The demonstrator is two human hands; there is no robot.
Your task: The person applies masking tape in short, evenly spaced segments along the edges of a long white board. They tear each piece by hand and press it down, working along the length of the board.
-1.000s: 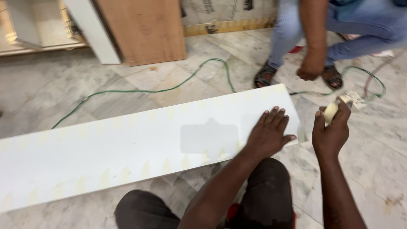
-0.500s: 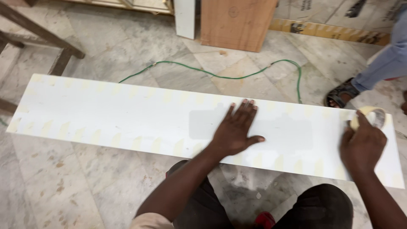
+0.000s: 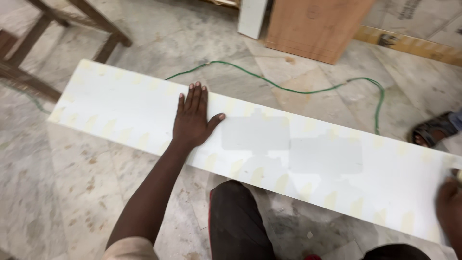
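Observation:
A long white board (image 3: 337, 163) lies flat on the marble floor, with small strips of pale tape along both long edges. My left hand (image 3: 192, 120) rests palm down on it, fingers spread, left of the board's middle. My right hand (image 3: 450, 207) shows only partly at the frame's right edge, by the board's right end. A pale sliver of a tape roll (image 3: 458, 174) sits just above its fingers. My dark-trousered knee (image 3: 236, 216) is against the board's near edge.
A green cable (image 3: 298, 90) snakes over the floor beyond the board. A brown wooden panel (image 3: 317, 26) and a white panel (image 3: 252, 17) stand at the back. Wooden frame legs (image 3: 57, 29) stand at the far left. Another person's sandalled foot (image 3: 433, 130) is at right.
My left hand has slid leftward along the board, staying flat. The view has swung left, so my right hand and the tape roll are nearly out of frame.

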